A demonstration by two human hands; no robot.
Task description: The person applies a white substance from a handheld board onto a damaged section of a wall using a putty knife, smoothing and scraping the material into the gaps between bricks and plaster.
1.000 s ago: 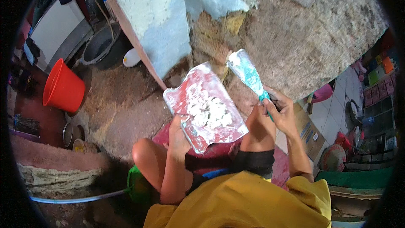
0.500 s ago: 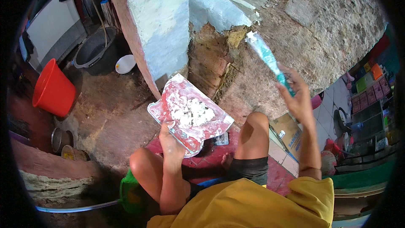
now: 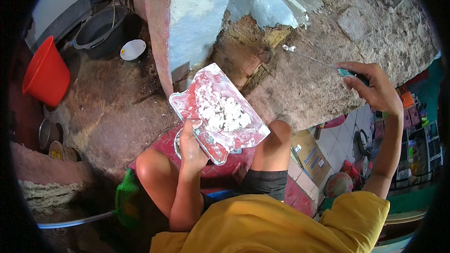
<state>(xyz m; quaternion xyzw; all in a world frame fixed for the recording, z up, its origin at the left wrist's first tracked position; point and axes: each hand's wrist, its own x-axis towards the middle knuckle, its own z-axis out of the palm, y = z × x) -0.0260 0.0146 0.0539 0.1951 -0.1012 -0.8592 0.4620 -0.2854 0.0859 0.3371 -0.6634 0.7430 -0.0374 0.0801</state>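
Observation:
My left hand (image 3: 192, 150) grips the near-left edge of a red board (image 3: 215, 112) smeared white and bearing a heap of white paste (image 3: 225, 115), held over my knees. My right hand (image 3: 375, 89), out to the right, is closed on the teal handle of a putty knife (image 3: 318, 61); its blade is seen almost edge-on, pointing left with white paste on the tip. The tip is just right of a broken brown recess (image 3: 239, 56) at the foot of a light-blue painted wall (image 3: 197, 14), over a rough concrete surface (image 3: 309, 84); whether it touches is unclear.
At left stand a red bucket (image 3: 46, 68), a black tub (image 3: 93, 37), a white dish (image 3: 132, 50), metal and plastic containers (image 3: 49, 133) and a green net (image 3: 126, 197). At right lie cardboard (image 3: 311, 157) and tiled floor (image 3: 342, 145) with kitchen items.
My right hand with the putty knife has moved rightward and turned, so the blade now shows edge-on. The board has shifted, first left and lower, then back up, still in my left hand.

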